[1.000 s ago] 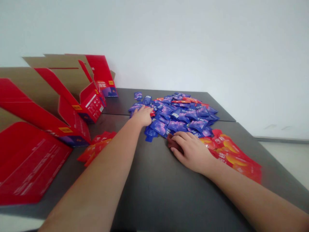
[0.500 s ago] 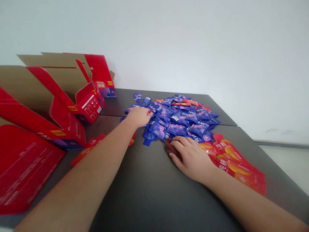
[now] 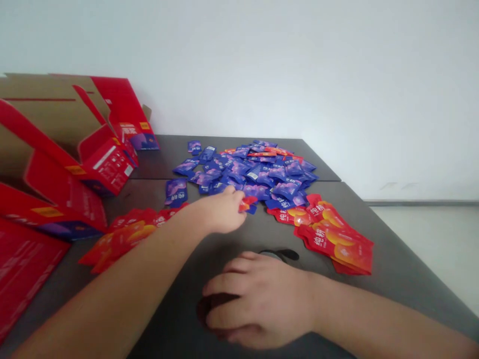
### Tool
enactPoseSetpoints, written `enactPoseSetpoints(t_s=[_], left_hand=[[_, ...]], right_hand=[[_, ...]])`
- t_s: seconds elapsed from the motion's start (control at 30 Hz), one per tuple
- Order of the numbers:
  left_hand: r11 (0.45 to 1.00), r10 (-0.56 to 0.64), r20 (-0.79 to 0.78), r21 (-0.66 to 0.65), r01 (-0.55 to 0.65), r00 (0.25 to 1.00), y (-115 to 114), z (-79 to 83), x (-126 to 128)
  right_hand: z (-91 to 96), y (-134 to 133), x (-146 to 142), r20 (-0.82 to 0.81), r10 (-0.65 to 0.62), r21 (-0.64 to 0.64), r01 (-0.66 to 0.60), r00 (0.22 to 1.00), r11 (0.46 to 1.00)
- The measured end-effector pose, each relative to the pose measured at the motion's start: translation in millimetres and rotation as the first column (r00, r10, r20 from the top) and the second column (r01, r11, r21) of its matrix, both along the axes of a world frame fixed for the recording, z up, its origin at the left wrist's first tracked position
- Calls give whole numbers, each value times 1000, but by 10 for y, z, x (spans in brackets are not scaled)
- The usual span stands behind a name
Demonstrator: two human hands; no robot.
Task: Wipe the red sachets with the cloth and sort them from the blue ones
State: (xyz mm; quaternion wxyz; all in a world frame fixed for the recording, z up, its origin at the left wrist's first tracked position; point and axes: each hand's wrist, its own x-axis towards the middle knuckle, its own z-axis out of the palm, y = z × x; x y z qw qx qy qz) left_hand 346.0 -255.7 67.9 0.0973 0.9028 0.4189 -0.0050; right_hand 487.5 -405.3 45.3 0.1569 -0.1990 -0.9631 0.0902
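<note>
My left hand [image 3: 226, 212] reaches over the table, its fingers closed on a small red pouch [image 3: 247, 203]. Beyond it spreads a pile of blue-purple pouches [image 3: 258, 174], with a few red ones among them. Nearer to me, my right hand [image 3: 258, 299] hovers low over the table, fingers loosely bent and apart; no item shows in it, though its palm is in shadow. Just behind its knuckles lies a grey thing with a black strap [image 3: 288, 254], partly hidden. Red-orange pouches [image 3: 337, 239] overlap to the right, and more red pouches [image 3: 127, 229] lie left, partly behind my left forearm.
Open red cartons with brown insides [image 3: 93, 157] stand in a row along the left side. A single blue pouch [image 3: 175, 192] lies apart from the pile. The dark table [image 3: 392, 269] meets a white wall at the back, and its right edge drops to the floor.
My left hand has come back from the pile towards me with the red pouch. My right hand has drawn nearer, uncovering the strapped thing. The view has shifted right.
</note>
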Motion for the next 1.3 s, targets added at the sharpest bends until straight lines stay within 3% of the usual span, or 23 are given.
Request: enactPoseSetpoints(t_s=[0.17,0.3,0.37,0.4,0.47,0.53,0.6,0.63,0.7,0.8,0.93,1.03,1.1,1.23,1.3], left_hand=[[998,-58,-9,-3,58,998,-290,-227,-173],[988,-120,118,117,106,986,-290,-409,-244],[983,-144,171,137,121,975,-269,-462,-242],[982,-151,193,145,125,969,-258,-478,-232],[979,-155,232,165,119,960,-236,-496,-196],[980,-140,254,176,96,957,-204,-507,-154],[982,-125,271,168,81,954,-163,-521,-121],[984,-118,282,161,75,952,-140,-529,-112],[987,-108,307,147,65,945,-97,-546,-109],[990,-97,345,129,55,934,-54,-572,-116],[996,-47,387,88,14,921,-41,-599,-97],[998,-20,414,58,-5,910,-35,-615,-81],[999,-22,431,46,2,902,-29,-619,-78],[1000,-21,442,28,9,897,-26,-610,-84],[1000,-22,442,28,11,897,-26,-604,-87]], right_hand=[[-48,28,-14,-173,-32,65,44,984,997],[112,46,59,-340,-30,166,91,940,982],[271,129,135,-389,-218,116,282,895,952],[359,221,189,-394,-352,63,407,849,911],[531,544,341,-298,-602,14,634,741,773],[666,1058,554,36,-741,152,729,671,668],[735,1698,799,339,-829,233,814,444,531],[738,2028,917,386,-834,233,833,394,501],[687,2633,1116,431,-823,213,844,370,492],[510,3271,1287,490,-791,169,851,365,498],[287,3640,1417,574,-744,154,848,341,507],[248,3767,1570,556,-766,195,845,324,498],[276,3844,1714,509,-813,233,864,283,447],[282,3973,2014,481,-865,247,926,139,286],[209,3996,2116,524,-844,204,947,109,249]])
